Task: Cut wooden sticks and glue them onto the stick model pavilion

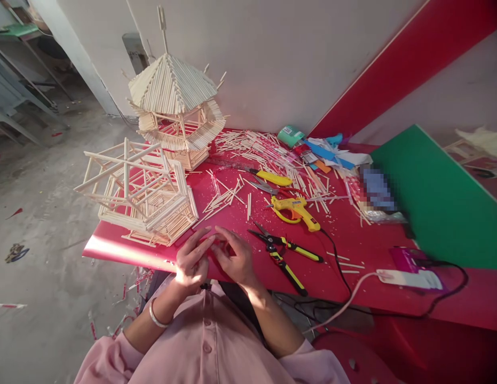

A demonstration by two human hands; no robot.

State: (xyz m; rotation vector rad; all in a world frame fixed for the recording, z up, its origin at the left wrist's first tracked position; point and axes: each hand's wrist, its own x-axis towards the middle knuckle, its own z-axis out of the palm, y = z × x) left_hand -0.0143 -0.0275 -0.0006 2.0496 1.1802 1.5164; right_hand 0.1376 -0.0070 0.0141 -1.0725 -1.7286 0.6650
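My left hand (193, 260) and my right hand (235, 258) rest together on the near edge of the red table (352, 234), fingertips meeting. Their fingers are curled over something small and reddish that I cannot make out. Just left of my left hand stands an unfinished stick frame house (142, 194). Black and yellow cutters (282, 256) lie open just right of my right hand. A yellow glue gun (294, 210) lies further back, its black cord trailing to the right.
A finished stick pavilion (176, 106) stands at the back left. Loose wooden sticks (272, 160) litter the middle with yellow-handled pliers (270, 180). A green board (436, 197) leans at right. A white power strip (408, 277) lies near the front edge.
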